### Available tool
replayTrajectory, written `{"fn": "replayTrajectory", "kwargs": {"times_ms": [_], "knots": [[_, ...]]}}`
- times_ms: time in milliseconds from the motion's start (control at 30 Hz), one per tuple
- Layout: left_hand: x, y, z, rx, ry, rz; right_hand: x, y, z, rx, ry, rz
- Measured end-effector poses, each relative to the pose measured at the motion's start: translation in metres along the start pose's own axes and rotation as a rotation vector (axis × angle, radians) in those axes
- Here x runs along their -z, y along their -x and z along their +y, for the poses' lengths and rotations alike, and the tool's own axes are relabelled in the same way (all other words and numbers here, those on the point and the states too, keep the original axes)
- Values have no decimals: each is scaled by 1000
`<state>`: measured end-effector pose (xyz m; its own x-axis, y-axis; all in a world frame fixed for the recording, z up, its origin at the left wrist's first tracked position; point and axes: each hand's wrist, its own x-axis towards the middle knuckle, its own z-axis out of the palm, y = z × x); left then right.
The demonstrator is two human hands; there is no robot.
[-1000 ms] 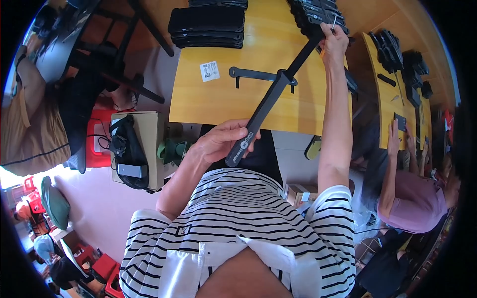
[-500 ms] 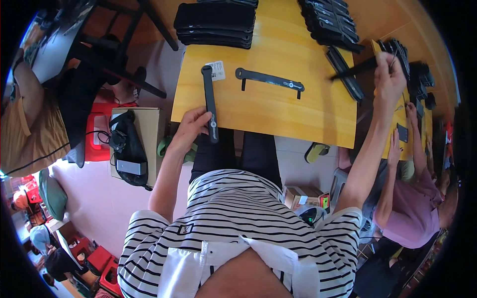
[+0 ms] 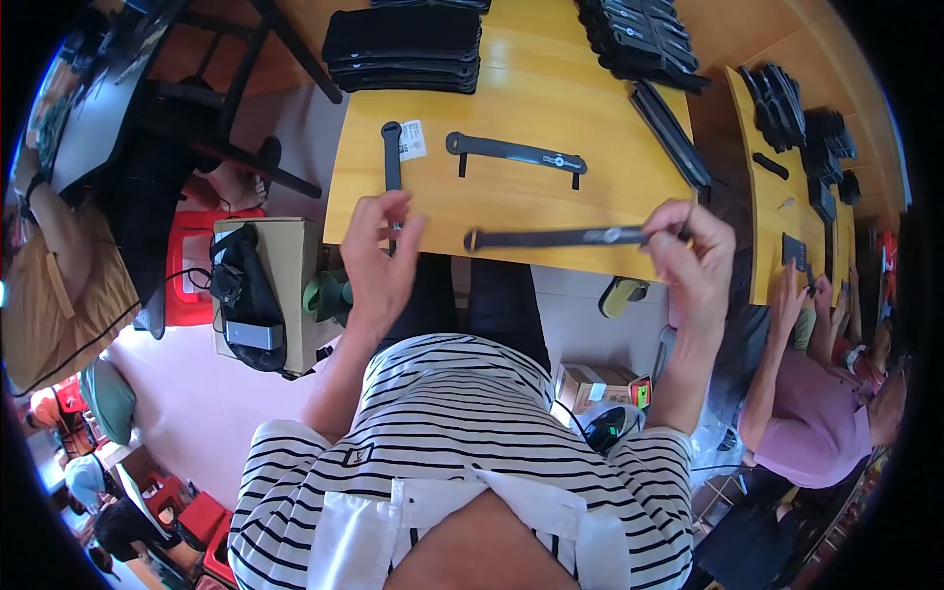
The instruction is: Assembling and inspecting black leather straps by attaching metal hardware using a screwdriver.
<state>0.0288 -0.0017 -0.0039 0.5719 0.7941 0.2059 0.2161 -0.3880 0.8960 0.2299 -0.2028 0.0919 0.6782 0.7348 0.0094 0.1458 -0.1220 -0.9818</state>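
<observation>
A black strap (image 3: 556,238) with a rounded loop end stretches leftward from my right hand (image 3: 696,251), whose fingers pinch its other end over the table's front edge. My left hand (image 3: 379,265) is raised at the front edge with thumb and fingers apart. Behind it a second black strap (image 3: 392,157) lies lengthwise on the table, its lower part partly hidden by my fingers. Farther in, a third black strap (image 3: 516,150) rests crosswise on top of a thin dark piece whose two ends stick out below it. A white printed label (image 3: 411,140) lies beside the second strap.
Black flat pieces stand stacked (image 3: 403,49) at the far left of the yellow table (image 3: 536,88). Bundled straps (image 3: 639,39) and a long black bundle (image 3: 671,135) lie on the right. A co-worker in pink (image 3: 806,423) works at the adjoining table. A cardboard box (image 3: 295,265) stands left.
My right hand has come from the right-hand table back over this one, bringing a strap. My left hand has let go of its strap and opened.
</observation>
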Motion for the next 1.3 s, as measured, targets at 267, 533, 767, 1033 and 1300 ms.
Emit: {"fn": "replayTrajectory", "kwargs": {"times_ms": [267, 533, 767, 1033, 1300], "knots": [[-40, -1, 49, 173, 545, -952, -27, 15, 23, 35, 22, -215], [-19, -29, -10, 268, 286, -987, -9, 1, 88, -304, 24, -74], [-41, -51, -42, 426, 279, -466, -18, -35, 134, -481, -86, 115], [-73, -75, -68, 474, 380, -182, -26, -74, 157, -418, -227, 291], [-85, -80, -79, 347, 95, -84, -28, -82, 165, -392, -97, 354]]}}
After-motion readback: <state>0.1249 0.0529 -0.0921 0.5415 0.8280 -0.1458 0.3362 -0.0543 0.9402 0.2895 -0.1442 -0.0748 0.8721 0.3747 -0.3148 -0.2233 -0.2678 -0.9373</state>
